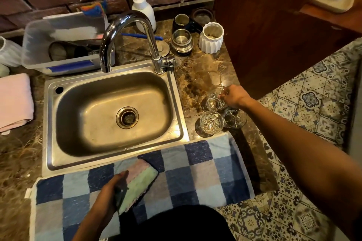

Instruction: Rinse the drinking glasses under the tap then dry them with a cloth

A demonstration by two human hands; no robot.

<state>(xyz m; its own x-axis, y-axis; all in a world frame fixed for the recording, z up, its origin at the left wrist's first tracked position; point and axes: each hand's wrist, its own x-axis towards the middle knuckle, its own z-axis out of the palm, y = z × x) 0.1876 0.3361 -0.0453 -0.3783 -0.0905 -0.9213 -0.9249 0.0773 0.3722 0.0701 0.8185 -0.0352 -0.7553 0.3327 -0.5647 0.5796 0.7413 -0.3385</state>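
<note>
three drinking glasses (213,115) clustered on the counter (197,76), well off to the right of the sink (109,111) and far from the left hand (111,188). all upright, long axis vertical, mouths up. right hand (234,97) reaching across to the farthest glass (215,99), fingertips pinching its rim from above; nearest by far, so the lift falls to that hand. other two glasses (221,120) just below the right wrist, close side by side. left hand down near the body, fingers curled round a folded pink-and-green cloth (140,184), resting over a blue checked towel (197,172). tap (125,31) up and to the left of the right hand, spout over the basin, no water seen running. likely next: carry the pinched glass leftward, clear of its neighbours.
</note>
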